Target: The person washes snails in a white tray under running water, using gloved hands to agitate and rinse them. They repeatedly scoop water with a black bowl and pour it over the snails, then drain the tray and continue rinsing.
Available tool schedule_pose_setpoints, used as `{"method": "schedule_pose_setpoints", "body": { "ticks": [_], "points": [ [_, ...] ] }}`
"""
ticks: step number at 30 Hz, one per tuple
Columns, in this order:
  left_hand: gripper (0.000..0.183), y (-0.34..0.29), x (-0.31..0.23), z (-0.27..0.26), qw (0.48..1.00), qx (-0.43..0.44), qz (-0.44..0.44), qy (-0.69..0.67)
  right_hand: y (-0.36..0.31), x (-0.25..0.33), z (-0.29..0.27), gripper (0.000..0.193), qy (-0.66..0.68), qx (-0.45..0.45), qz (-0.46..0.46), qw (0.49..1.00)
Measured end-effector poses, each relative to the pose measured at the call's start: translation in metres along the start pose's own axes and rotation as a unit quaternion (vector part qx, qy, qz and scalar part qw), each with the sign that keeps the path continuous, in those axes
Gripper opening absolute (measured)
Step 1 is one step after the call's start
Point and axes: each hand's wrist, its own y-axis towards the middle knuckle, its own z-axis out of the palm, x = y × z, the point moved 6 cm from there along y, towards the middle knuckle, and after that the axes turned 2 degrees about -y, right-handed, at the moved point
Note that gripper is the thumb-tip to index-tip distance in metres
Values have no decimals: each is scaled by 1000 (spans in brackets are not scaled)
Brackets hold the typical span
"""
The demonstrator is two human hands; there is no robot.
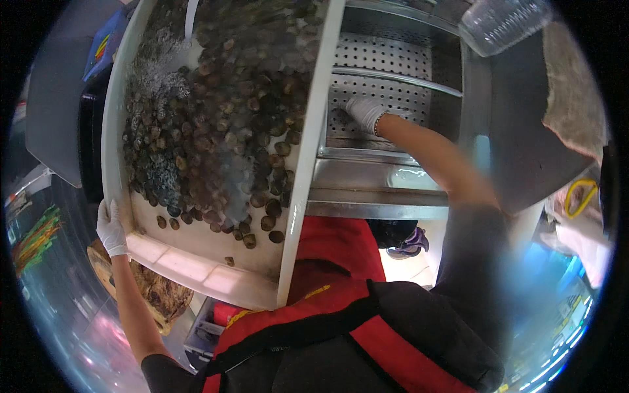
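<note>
A large white tub (216,278) is full of water and many dark round shellfish (223,131). My left hand (111,226), in a white glove, grips the tub's near left corner. My right hand (365,112), also gloved, reaches into the steel sink (393,59) beside the tub. It rests on the perforated metal floor, close to a few dark shells (339,120). Whether it holds one, I cannot tell.
A clear plastic container (504,23) sits at the sink's far right corner. A brown wicker-like basket (154,291) lies below the tub on the left. My red and black apron (341,314) fills the lower middle. A stream of water (191,19) falls into the tub.
</note>
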Motion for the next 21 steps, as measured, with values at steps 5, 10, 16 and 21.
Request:
{"method": "schedule_pose_setpoints", "body": {
  "ticks": [5, 10, 16, 21],
  "points": [
    [48, -1, 1, -1, 1000, -10, -24, 9, 17, -1, 44, 29, 36, -121, -110, 986],
    [44, -5, 7, 0, 998, -5, -58, -23, 20, 20, 25, 24, -56, 72, -33, 995],
    [44, -1, 7, -2, 999, -3, -41, -29, 36, 6, 32, 21, -22, 18, 10, 1000],
    [42, -8, -24, 4, 999, 2, -23, 25, -18, -27, -41, 17, 265, -37, 193, 944]
  ]
}}
